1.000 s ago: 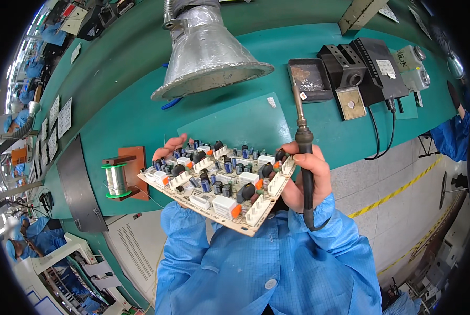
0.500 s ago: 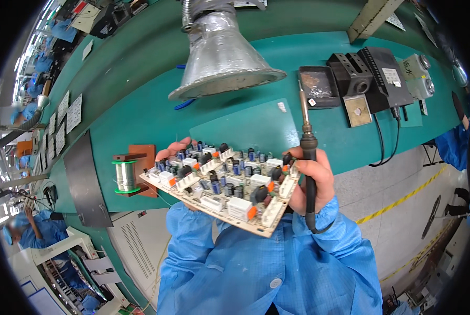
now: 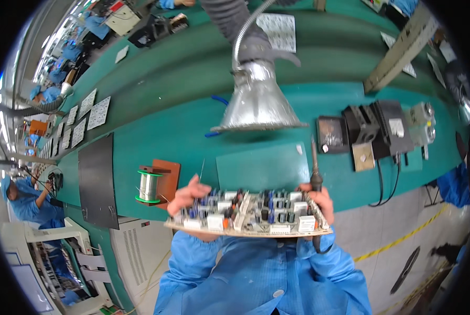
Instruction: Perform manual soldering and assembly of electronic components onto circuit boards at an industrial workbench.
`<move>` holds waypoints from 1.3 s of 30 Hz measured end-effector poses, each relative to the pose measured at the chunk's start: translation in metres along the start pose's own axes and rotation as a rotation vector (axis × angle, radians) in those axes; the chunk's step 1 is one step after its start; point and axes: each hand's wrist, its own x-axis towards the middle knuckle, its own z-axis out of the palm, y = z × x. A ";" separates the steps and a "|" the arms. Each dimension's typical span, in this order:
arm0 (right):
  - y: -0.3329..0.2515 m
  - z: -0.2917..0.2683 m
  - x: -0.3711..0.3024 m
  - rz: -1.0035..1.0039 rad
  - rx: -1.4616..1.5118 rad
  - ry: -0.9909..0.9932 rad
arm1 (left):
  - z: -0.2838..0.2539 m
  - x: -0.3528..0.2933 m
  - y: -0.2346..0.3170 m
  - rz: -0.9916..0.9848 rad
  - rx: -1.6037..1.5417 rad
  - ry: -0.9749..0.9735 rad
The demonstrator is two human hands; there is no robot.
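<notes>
In front of my blue-sleeved body I hold a circuit board crowded with small blue, black, white and orange parts. It is nearly level, its long near edge facing me. My left hand is closed on its left end, fingers curled above the parts. A thin wire rises by those fingertips; whether they pinch it I cannot tell. My right hand grips the right end and also holds a soldering iron, tip pointing up and away. Left of the board, a solder wire spool stands on a brown holder.
A silver fume extraction hood hangs just beyond the board, above a clear sheet. At the right stand a dark tray, an iron stand and a black soldering station. Flat boards lie along the far left.
The board has turned from slanting down to the right to nearly level, with both hands still on it. The view has shifted, so the hood and bench appear lower.
</notes>
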 end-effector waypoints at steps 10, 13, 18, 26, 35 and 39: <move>0.001 -0.010 0.014 -0.239 -0.248 0.047 | -0.125 0.167 0.013 0.058 0.864 0.392; 0.018 -0.030 0.005 -0.218 -0.405 0.075 | -0.144 0.260 -0.060 -0.274 0.845 0.246; 0.018 -0.022 0.008 -0.194 -0.416 0.106 | -0.142 0.325 -0.182 -0.549 1.086 0.015; 0.015 -0.022 0.004 -0.171 -0.470 0.150 | -0.013 0.284 -0.197 -0.620 1.561 -0.370; 0.012 -0.025 0.012 -0.145 -0.521 0.081 | 0.044 0.233 -0.199 -0.723 1.485 -0.565; 0.012 -0.020 0.016 -0.195 -0.508 0.111 | 0.025 0.245 -0.205 -0.642 1.455 -0.596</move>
